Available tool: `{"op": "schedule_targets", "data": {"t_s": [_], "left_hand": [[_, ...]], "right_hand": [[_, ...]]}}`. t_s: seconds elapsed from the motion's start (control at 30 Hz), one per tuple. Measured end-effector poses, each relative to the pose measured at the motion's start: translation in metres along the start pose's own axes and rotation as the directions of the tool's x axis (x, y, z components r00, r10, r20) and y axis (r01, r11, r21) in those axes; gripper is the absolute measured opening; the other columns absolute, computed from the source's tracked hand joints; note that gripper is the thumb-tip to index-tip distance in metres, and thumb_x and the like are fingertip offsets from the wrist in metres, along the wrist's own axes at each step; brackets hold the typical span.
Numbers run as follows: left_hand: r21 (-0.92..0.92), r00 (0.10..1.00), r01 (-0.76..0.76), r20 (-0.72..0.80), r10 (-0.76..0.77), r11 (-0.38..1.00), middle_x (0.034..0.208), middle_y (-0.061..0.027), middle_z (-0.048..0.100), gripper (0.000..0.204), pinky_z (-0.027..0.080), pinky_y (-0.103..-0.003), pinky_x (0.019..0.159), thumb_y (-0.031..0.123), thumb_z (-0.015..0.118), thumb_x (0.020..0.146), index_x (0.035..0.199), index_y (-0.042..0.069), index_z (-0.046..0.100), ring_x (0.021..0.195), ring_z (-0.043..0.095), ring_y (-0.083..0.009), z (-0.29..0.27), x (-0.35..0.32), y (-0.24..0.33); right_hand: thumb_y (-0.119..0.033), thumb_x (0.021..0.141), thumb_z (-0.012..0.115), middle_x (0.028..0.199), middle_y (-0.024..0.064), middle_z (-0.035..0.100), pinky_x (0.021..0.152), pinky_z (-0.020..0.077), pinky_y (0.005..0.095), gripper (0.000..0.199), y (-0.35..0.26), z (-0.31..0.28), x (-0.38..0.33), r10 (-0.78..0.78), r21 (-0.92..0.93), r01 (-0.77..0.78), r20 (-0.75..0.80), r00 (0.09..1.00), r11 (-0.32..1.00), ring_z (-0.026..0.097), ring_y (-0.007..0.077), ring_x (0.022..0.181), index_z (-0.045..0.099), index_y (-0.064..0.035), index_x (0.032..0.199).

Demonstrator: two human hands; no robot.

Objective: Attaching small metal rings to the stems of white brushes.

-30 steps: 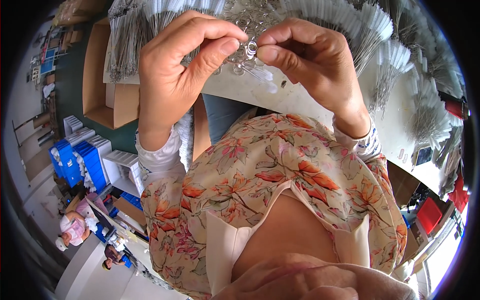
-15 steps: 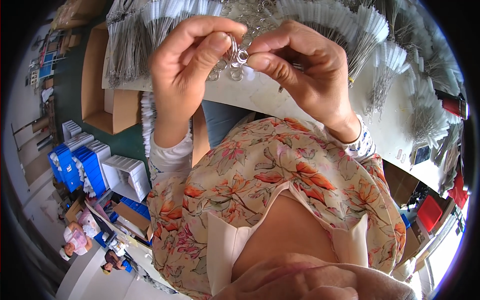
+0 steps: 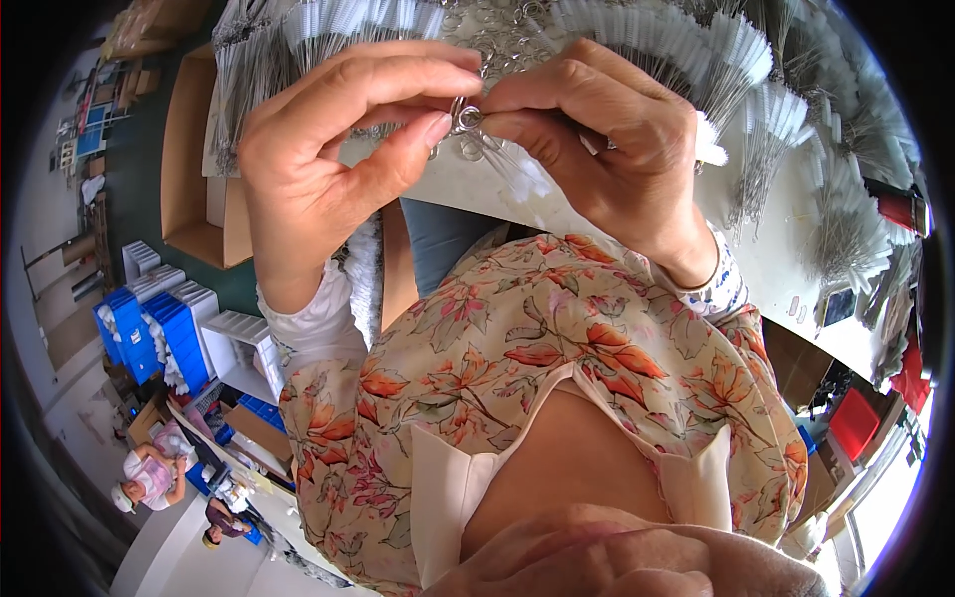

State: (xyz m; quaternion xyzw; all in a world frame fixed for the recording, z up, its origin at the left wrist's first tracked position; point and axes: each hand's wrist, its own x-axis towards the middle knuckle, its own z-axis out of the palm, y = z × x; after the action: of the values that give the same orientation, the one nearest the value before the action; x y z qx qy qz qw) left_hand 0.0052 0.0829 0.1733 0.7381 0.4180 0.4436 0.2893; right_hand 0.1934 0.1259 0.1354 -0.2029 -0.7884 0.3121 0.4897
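Note:
Over the near edge of the white table, my two hands meet fingertip to fingertip. My left hand (image 3: 348, 129) curves its thumb and fingers about a thin metal ring (image 3: 458, 107). My right hand (image 3: 597, 134) pinches the looped wire end (image 3: 470, 118) of a small brush between thumb and forefinger. White bristles (image 3: 710, 144) show past the back of my right hand, and more white bristles (image 3: 522, 179) hang just below its thumb. The fingers partly cover the wires, so I cannot tell how many brushes are held. Loose metal rings (image 3: 527, 12) lie on the table behind.
Bundles of wire brushes (image 3: 726, 60) with white bristles line the table (image 3: 637, 214) at left and right. An open cardboard box (image 3: 194, 159) stands left of it. Blue bins (image 3: 179, 338) and a white bin (image 3: 244, 348) sit farther left. Two people are at the lower left.
My left hand has shifted left and lower, its fingers stretched out more. My right fingertips have moved slightly left, and white bristles now show beside and below the right hand.

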Motion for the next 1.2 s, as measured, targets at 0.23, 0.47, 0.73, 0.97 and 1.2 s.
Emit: {"op": "schedule_targets", "data": {"t_s": [0.23,0.47,0.73,0.97,1.2], "left_hand": [[-0.201,0.982,0.183,0.003,-0.186,0.962,0.099,-0.0115,0.063,0.027,0.052,-0.023,0.075,-0.011,0.057,0.074,0.1,-0.005,0.062,0.086,0.062,-0.014,0.001,-0.004,-0.006],[-0.324,0.956,0.274,0.194,-0.22,0.905,0.099,-0.0102,0.063,0.033,0.05,-0.026,0.081,-0.011,0.055,0.074,0.106,-0.005,0.058,0.09,0.061,-0.0146,-0.006,-0.008,-0.008],[-0.253,0.974,0.213,-0.017,-0.224,0.944,0.098,-0.0109,0.063,0.032,0.052,-0.026,0.076,-0.008,0.058,0.074,0.107,-0.006,0.058,0.085,0.063,-0.0153,0.012,-0.023,-0.011],[0.313,0.907,-0.231,-0.273,0.32,0.921,0.091,-0.015,0.066,0.028,0.053,-0.024,0.065,-0.004,0.065,0.073,0.1,-0.006,0.061,0.075,0.066,-0.0185,0.025,-0.023,-0.022],[0.383,0.872,-0.282,-0.281,0.401,0.88,0.092,-0.0143,0.067,0.032,0.054,-0.025,0.066,-0.003,0.066,0.073,0.104,-0.007,0.06,0.073,0.067,-0.0184,0.028,-0.021,-0.024]], "right_hand": [[0.001,0.073,0.07,0.073,0.0041,0.059,0.052,0.0412,0.0235,0.014,0.0,0.0,-0.004,0.021,0.017,-0.022,0.022,1.0,1.0,0.054,0.0115,0.059,0.067,-0.0024,0.086],[0.0,0.07,0.07,0.073,0.0048,0.059,0.053,0.0469,0.0275,0.017,0.001,0.002,-0.006,0.001,0.071,-0.009,0.114,0.993,0.997,0.059,0.0181,0.063,0.067,-0.0055,0.086],[-0.003,0.073,0.069,0.075,0.0067,0.06,0.055,0.0473,0.0276,0.015,0.007,0.005,-0.005,0.025,0.187,-0.049,0.127,0.992,0.981,0.06,0.0187,0.062,0.065,-0.0055,0.087],[-0.012,0.084,0.063,0.079,0.002,0.062,0.057,0.0467,0.0203,0.016,0.002,0.011,-0.011,0.389,0.528,-0.39,0.118,0.914,0.755,0.055,0.0059,0.064,0.061,0.0002,0.094],[-0.005,0.085,0.059,0.086,0.0042,0.06,0.059,0.047,0.0197,0.011,-0.003,0.012,-0.005,0.223,0.334,-0.226,0.047,0.974,0.915,0.055,0.007,0.069,0.061,0.0016,0.094]]}}
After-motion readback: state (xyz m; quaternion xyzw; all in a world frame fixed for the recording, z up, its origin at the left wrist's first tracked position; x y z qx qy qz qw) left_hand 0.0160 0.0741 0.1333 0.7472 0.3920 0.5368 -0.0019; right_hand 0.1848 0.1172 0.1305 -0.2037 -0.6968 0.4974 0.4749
